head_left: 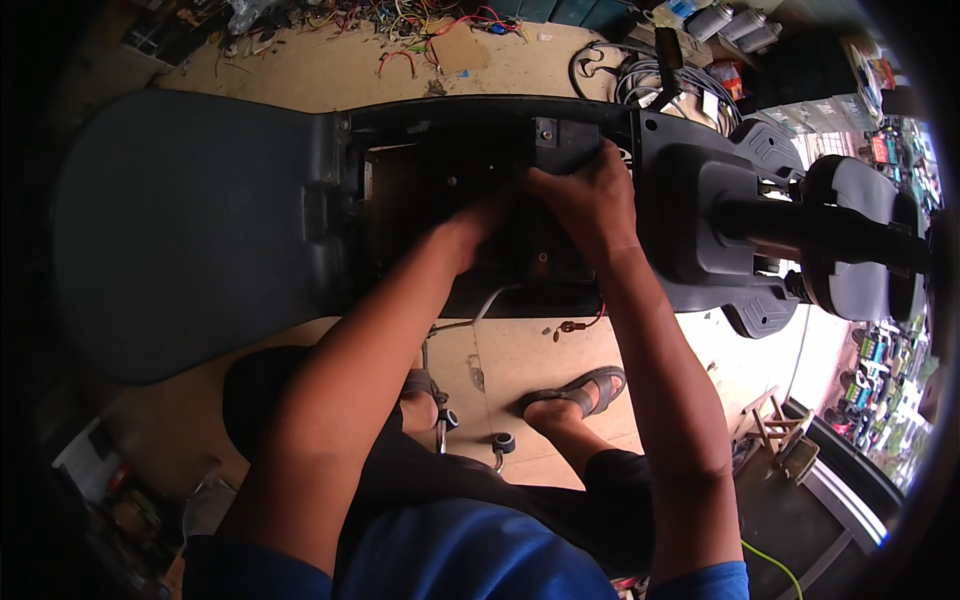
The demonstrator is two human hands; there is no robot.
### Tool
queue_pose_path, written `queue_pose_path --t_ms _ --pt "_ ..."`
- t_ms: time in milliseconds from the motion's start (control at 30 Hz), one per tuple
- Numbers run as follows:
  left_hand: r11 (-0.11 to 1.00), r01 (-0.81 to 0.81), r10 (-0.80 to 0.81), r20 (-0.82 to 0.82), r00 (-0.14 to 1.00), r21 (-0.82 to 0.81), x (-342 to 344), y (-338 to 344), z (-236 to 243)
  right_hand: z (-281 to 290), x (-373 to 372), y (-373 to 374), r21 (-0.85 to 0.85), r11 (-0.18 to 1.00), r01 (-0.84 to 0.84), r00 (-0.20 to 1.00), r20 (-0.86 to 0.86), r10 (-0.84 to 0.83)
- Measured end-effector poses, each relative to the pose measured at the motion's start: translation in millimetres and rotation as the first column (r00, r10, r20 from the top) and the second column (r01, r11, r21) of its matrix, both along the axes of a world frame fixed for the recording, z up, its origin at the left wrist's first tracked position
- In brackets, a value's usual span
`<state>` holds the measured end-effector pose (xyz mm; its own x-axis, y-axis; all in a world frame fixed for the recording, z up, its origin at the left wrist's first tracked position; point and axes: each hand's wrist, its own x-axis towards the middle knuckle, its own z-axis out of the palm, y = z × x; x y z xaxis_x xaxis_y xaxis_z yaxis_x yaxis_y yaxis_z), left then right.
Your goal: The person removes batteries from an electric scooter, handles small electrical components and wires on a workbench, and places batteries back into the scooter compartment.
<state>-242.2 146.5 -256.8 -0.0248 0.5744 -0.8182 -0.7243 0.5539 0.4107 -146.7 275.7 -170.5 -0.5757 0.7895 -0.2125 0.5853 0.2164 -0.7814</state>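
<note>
A long black scooter body (480, 110) lies crosswise before me, with a dark, open compartment (410, 200) in its middle. My left hand (472, 230) reaches into this compartment; it is blurred and its fingers vanish in shadow. Over the compartment's right side, my right hand (592, 195) is bent with its fingers curled at a black bracket (568, 140) that carries a bolt (546, 136). What those fingers grip, if anything, stays hidden. The two hands are close together. A short wire with a reddish connector (572, 327) hangs below the body's near edge.
A wide black seat (190, 220) extends left; the steering column (800, 225) extends right. Loose coloured wires (430, 30) and coiled black cable (650, 75) lie beyond. Nearer are my sandalled foot (585, 393), caster wheels (503, 441) and a wooden stool (785, 430).
</note>
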Motion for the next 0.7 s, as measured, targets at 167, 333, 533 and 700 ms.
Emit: queue_pose_path --t_ms 167,333,533,700 --pt "0.996 -0.082 0.081 -0.035 0.996 -0.044 -2 6 8 -3 -2 -4 0.002 0.999 0.046 0.997 0.068 -0.046" --pt "0.959 -0.256 0.230 -0.194 0.954 -0.120 0 11 17 -4 0 -7 0.011 0.997 0.072 0.996 0.045 -0.073" --pt "0.938 -0.344 0.286 -0.464 0.838 -0.043 2 4 38 4 7 -8 -0.409 0.908 -0.087 0.979 -0.204 0.002" --pt "0.992 -0.067 0.123 -0.745 0.656 0.105 -6 16 67 -1 43 -25 -0.695 0.689 -0.203 0.935 -0.346 -0.074"
